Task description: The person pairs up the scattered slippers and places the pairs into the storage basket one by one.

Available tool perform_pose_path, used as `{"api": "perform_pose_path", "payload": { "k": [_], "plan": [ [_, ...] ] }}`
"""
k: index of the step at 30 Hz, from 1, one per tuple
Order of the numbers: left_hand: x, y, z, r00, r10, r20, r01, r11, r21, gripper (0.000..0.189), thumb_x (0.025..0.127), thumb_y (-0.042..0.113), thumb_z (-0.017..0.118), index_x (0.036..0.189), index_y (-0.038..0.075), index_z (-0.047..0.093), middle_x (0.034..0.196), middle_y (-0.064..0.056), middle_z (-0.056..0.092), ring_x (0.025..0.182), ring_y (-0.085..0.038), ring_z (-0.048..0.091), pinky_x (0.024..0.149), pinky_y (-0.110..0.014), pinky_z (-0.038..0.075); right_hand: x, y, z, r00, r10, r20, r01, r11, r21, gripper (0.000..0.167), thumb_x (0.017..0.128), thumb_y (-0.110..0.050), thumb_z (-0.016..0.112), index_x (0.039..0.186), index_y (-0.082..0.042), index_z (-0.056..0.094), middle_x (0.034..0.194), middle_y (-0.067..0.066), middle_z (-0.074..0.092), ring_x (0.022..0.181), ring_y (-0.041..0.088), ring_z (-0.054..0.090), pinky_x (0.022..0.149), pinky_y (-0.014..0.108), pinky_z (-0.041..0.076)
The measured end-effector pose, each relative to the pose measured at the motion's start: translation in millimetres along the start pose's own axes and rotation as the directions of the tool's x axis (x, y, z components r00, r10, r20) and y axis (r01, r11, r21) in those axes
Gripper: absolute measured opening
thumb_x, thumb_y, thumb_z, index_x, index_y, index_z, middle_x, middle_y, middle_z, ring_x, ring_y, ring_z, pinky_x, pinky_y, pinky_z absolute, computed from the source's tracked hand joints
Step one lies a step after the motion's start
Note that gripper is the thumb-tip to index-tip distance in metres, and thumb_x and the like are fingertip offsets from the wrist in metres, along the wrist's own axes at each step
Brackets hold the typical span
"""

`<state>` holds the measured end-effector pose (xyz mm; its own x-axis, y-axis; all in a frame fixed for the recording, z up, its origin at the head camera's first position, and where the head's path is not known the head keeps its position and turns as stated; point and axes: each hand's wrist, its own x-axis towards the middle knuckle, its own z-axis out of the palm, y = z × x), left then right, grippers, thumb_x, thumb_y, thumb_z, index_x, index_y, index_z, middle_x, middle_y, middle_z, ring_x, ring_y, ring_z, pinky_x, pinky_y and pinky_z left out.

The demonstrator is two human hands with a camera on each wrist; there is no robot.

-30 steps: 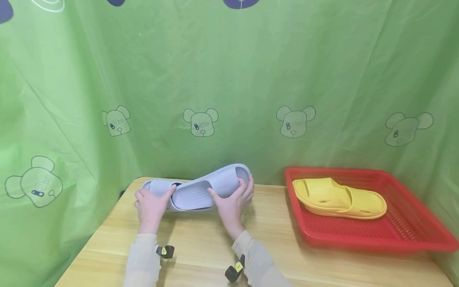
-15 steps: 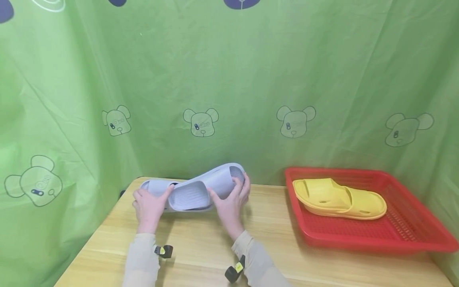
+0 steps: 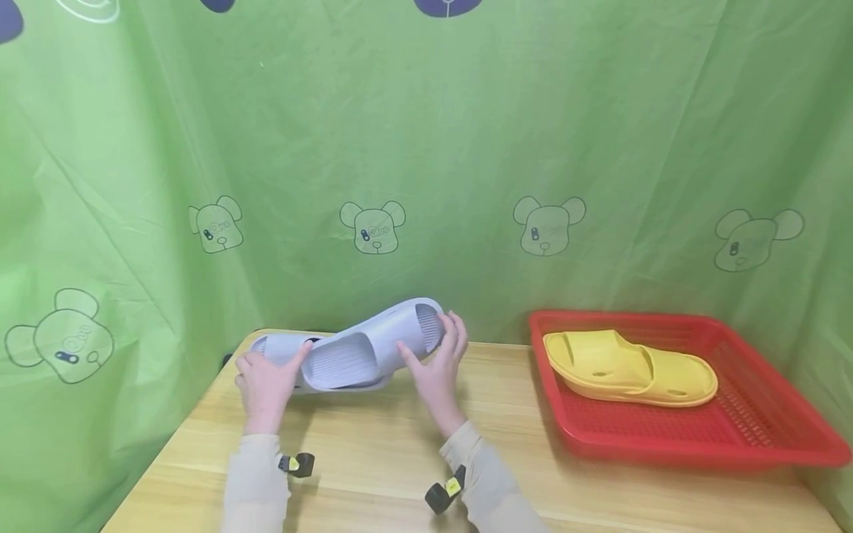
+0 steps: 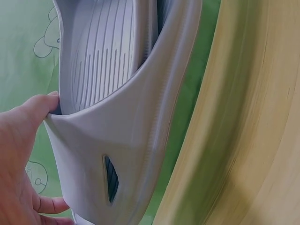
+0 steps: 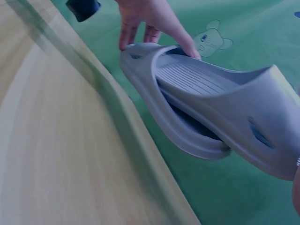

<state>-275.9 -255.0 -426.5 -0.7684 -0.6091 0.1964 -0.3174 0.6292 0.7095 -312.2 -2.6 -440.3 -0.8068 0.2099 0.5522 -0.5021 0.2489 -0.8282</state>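
Above the wooden table [image 3: 373, 459], my left hand [image 3: 266, 381] grips one lavender-grey, rubbery-looking open-toed slipper [image 4: 84, 154], but the matching slipper [image 3: 386, 340], heel nested in it, could slide free if my right hand [image 3: 436, 374], spread at its toe, hold unclear, supports too little.

Nothing legible — curtain [image 3: 460, 111] lettering [image 3: 378, 232] too small

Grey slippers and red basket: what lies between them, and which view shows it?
The right hand, touching the grey slippers, then bare table up to the red basket; the head view shows it.
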Motion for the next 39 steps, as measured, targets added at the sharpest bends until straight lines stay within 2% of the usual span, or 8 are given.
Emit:
{"api": "perform_pose_path", "payload": {
  "k": [4, 8, 11, 15, 21, 29, 34, 39],
  "plan": [
    [1.6, -1.4, -1.8, 1.000, -0.008, 0.009, 0.008, 1.000, -0.003, 0.123, 0.071, 0.080, 0.062, 0.135, -0.020, 0.030, 0.129, -0.033, 0.035, 0.109, -0.049, 0.040, 0.090, -0.058, 0.042, 6.0, -1, -7, 0.996, -0.023, 0.090, 0.030, 0.997, -0.077, 0.102, 0.070, -0.033, 0.086, 0.152, -0.018, 0.028, 0.159, 0.011, 0.015, 0.143, 0.031, 0.019, 0.115, 0.061, 0.026],
    [3.0, -3.9, -3.9, 1.000, -0.019, 0.016, 0.020, 1.000, -0.005, 0.124, 0.071, 0.081, 0.061, 0.137, -0.019, 0.029, 0.132, -0.033, 0.034, 0.110, -0.050, 0.040, 0.091, -0.059, 0.042, 9.8, -2, -12, 0.972, -0.057, 0.228, 0.108, 0.970, -0.219, 0.121, 0.059, -0.039, 0.092, 0.155, -0.031, 0.019, 0.163, 0.007, 0.005, 0.144, 0.034, 0.012, 0.113, 0.064, 0.022],
    [3.9, -6.6, -6.1, 0.999, -0.029, 0.016, 0.029, 1.000, -0.011, 0.125, 0.070, 0.082, 0.061, 0.138, -0.018, 0.029, 0.135, -0.034, 0.033, 0.113, -0.052, 0.039, 0.094, -0.060, 0.041, 10.5, -4, -14, 0.952, -0.075, 0.297, 0.161, 0.948, -0.275, 0.126, 0.056, -0.034, 0.094, 0.155, -0.036, 0.017, 0.164, 0.006, -0.001, 0.144, 0.036, 0.008, 0.114, 0.062, 0.017],
    [5.3, -9.7, -8.4, 0.999, -0.033, 0.018, 0.033, 0.999, -0.020, 0.128, 0.068, 0.084, 0.060, 0.140, -0.017, 0.028, 0.138, -0.034, 0.030, 0.116, -0.053, 0.036, 0.098, -0.061, 0.039, 10.3, -7, -15, 0.934, -0.072, 0.350, 0.187, 0.933, -0.307, 0.127, 0.056, -0.025, 0.095, 0.154, -0.040, 0.016, 0.164, 0.006, -0.005, 0.145, 0.038, 0.006, 0.114, 0.059, 0.015],
    [6.3, -9.7, -9.6, 0.999, -0.023, 0.025, 0.024, 0.999, -0.024, 0.127, 0.068, 0.084, 0.060, 0.139, -0.017, 0.029, 0.138, -0.032, 0.030, 0.117, -0.051, 0.037, 0.099, -0.061, 0.039, 10.6, -6, -15, 0.929, -0.107, 0.354, 0.241, 0.901, -0.360, 0.125, 0.056, -0.023, 0.094, 0.155, -0.033, 0.019, 0.164, 0.012, -0.002, 0.143, 0.041, 0.009, 0.113, 0.060, 0.019],
    [6.4, -9.8, -7.9, 1.000, -0.001, 0.028, 0.002, 1.000, -0.021, 0.130, 0.068, 0.084, 0.060, 0.141, -0.018, 0.025, 0.139, -0.033, 0.030, 0.117, -0.052, 0.038, 0.100, -0.061, 0.039, 9.3, 0, -15, 0.931, -0.139, 0.338, 0.272, 0.881, -0.387, 0.119, 0.057, -0.020, 0.094, 0.154, -0.029, 0.024, 0.162, 0.017, 0.002, 0.142, 0.044, 0.013, 0.113, 0.061, 0.022],
    [6.8, -11.1, -6.9, 1.000, 0.013, 0.021, -0.012, 0.999, -0.039, 0.124, 0.067, 0.084, 0.061, 0.136, -0.015, 0.033, 0.138, -0.030, 0.032, 0.115, -0.049, 0.039, 0.096, -0.061, 0.041, 8.6, 3, -14, 0.928, -0.187, 0.322, 0.316, 0.853, -0.415, 0.118, 0.056, -0.020, 0.094, 0.153, -0.029, 0.026, 0.161, 0.020, 0.005, 0.140, 0.045, 0.016, 0.110, 0.062, 0.025],
    [7.3, -11.4, -6.0, 0.999, 0.041, -0.005, -0.041, 0.997, -0.062, 0.115, 0.067, 0.083, 0.062, 0.129, -0.011, 0.038, 0.136, -0.027, 0.033, 0.114, -0.045, 0.039, 0.095, -0.059, 0.041, 9.4, 5, -14, 0.920, -0.224, 0.320, 0.350, 0.838, -0.418, 0.118, 0.054, -0.018, 0.094, 0.152, -0.030, 0.029, 0.162, 0.017, 0.003, 0.142, 0.044, 0.014, 0.110, 0.062, 0.022]
  ]
}}
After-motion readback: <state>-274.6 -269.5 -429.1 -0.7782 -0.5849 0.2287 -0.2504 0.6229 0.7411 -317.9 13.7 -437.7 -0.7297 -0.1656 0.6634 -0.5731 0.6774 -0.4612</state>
